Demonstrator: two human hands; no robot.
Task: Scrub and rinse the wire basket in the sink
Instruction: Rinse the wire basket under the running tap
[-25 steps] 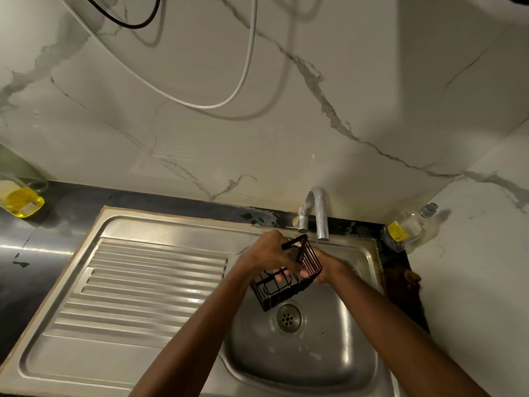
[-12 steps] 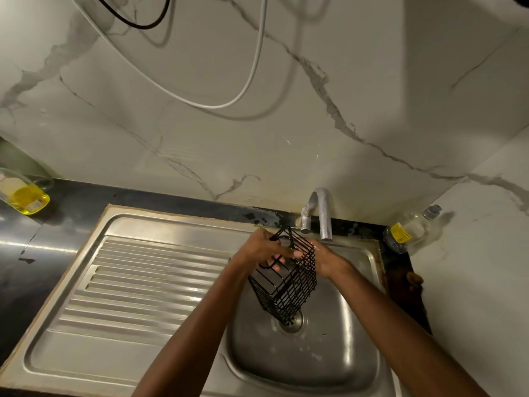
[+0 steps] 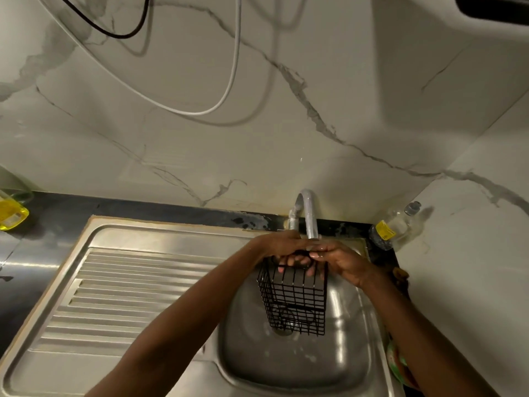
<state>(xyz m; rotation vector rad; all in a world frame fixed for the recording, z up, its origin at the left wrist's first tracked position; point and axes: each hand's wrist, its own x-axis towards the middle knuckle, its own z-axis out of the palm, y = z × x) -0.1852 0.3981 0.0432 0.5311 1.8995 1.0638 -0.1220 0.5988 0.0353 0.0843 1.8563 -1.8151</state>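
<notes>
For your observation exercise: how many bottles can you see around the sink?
2. A yellow bottle lies on the dark counter at the far left edge; a clear bottle leans in the corner right of the tap. Others may be out of frame.

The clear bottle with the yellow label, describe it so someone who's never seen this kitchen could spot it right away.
Start at the steel sink and follow its back edge right, past the curved tap. In the corner where the marble walls meet leans the clear bottle. Unlike the yellow-liquid bottle far left, it looks nearly empty, with a grey cap.
</notes>
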